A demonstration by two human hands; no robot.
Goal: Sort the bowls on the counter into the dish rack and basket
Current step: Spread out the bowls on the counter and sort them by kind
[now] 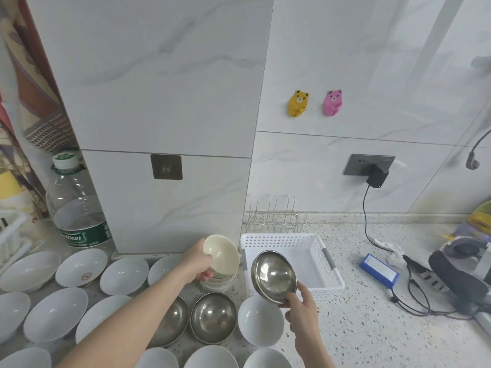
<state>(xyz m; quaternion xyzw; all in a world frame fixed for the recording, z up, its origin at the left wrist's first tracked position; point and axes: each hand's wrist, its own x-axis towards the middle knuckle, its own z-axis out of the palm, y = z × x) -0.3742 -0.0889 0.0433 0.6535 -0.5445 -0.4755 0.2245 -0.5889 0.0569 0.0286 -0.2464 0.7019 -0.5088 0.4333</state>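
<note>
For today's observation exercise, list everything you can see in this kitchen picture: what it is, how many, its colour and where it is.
white bowls: about a dozen, white, counter left and front
steel bowls: two, silver, counter centre
held steel bowl: one, silver, over the basket edge
cream bowl: one, cream, above a small stack
basket: one, white, counter
dish rack: one, wire, behind basket
water bottle: one, clear, far left
bear hooks: two, yellow and pink, wall
left hand: holds cream bowl
right hand: holds steel bowl

The steel bowl [274,277] near the counter's [358,328] middle is polished metal, mirror-bright inside. The cream bowl [221,254] beside it looks glazed and glossy (ceramic, seemingly). The basket [292,241] is white perforated plastic, matt; the dish rack [273,216] at the back edge is thin shiny wire. The counter is speckled, smooth stone.
</note>
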